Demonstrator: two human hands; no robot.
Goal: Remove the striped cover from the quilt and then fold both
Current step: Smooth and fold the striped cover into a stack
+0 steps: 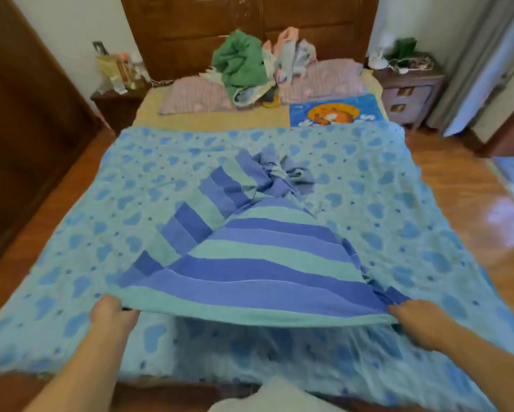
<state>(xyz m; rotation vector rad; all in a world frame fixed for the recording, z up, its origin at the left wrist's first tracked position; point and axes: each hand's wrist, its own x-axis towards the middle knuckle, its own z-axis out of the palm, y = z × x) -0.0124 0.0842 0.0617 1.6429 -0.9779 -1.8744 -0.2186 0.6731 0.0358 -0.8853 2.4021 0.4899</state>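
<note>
Across the bed, quilt (383, 209) spread flat, edges overhanging wood floor (469, 185) both sides. Striped cover (250, 263) atop quilt, near edge lifted; left hand (110, 310) and right hand (419, 319) grip its corners.

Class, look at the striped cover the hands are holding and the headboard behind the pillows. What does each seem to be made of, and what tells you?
Blue-and-green striped cover: soft woven cloth, probably cotton, matte; it bunches and creases where gathered. Dark brown headboard: apparently wood with a glossy varnish; it has raised panels and shiny light reflections.
</note>
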